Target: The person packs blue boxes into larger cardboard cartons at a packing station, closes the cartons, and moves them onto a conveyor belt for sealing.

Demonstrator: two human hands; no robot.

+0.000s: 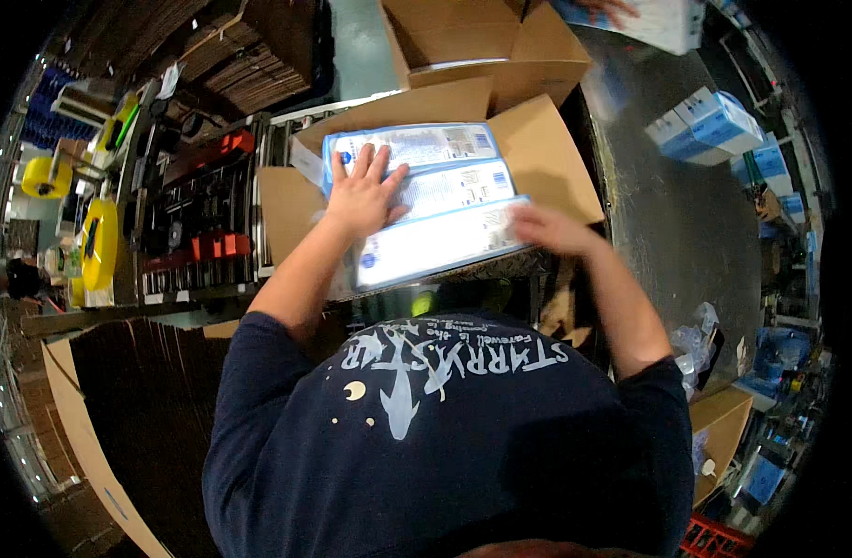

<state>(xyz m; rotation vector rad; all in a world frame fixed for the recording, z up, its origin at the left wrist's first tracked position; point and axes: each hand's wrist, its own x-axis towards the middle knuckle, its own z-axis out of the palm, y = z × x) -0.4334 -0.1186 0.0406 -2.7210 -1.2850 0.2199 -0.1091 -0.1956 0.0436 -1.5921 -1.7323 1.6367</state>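
Three white-and-blue plastic-wrapped packs lie side by side in the mouth of an open cardboard box [547, 153]: a far pack [426, 144], a middle pack [454, 191] and a near pack [435, 246]. My left hand [361, 197] rests with spread fingers across the left part of the far and middle packs. By the right end of the near pack is my right hand [554, 230], blurred, its fingers stretched toward that end; whether they touch it is unclear. The near pack's front edge reaches over the box's near side. What lies under the packs is hidden.
Another open carton [491, 42] stands beyond the box. Left of it is a taping machine [198, 200] with yellow tape rolls [99, 244]. Stacked flat cardboard [259, 65] lies behind. Blue-and-white packs [710, 126] sit on the dark surface at right; another person's hand [607, 9] shows at the top.
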